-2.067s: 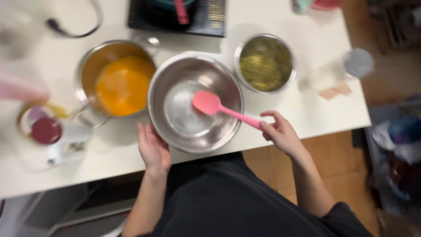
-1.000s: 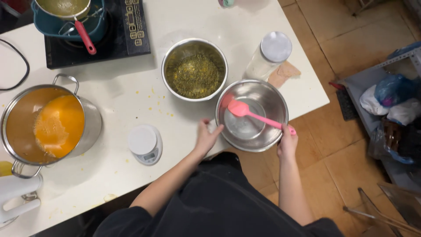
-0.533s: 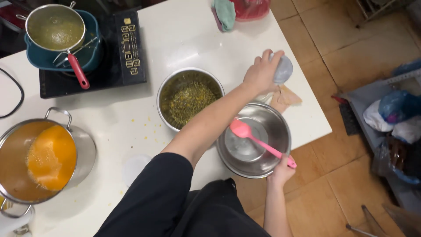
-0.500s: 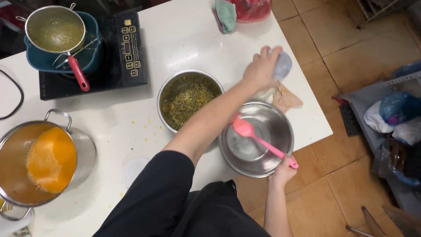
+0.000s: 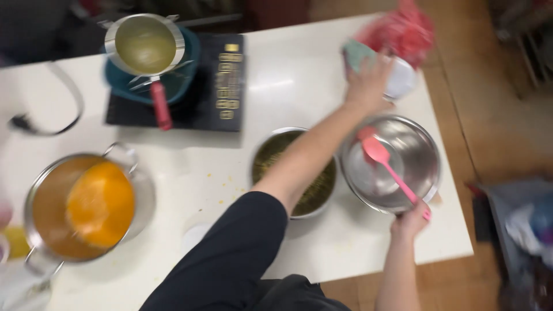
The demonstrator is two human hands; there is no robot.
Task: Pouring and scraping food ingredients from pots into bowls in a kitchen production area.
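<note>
Much of the green-filled bowl [image 5: 314,190] is hidden by the black-sleeved left arm. The white container [image 5: 401,78] under the left hand [image 5: 366,86] is blurred. The large pot [image 5: 80,207] is blurred, and the floor clutter at right cannot be identified.

A home kitchen: induction hob [image 5: 222,80], steel bowls, a pot [image 5: 69,213] (orange liquid) on white table [image 5: 288,75]

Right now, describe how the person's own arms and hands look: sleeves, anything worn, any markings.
The left arm wears a black sleeve pushed up to about the elbow; the forearm and left hand are bare. The right arm shows no sleeve in view, and the right hand is bare too. No gloves. The picture is too blurred to tell rings, a watch or markings.
</note>
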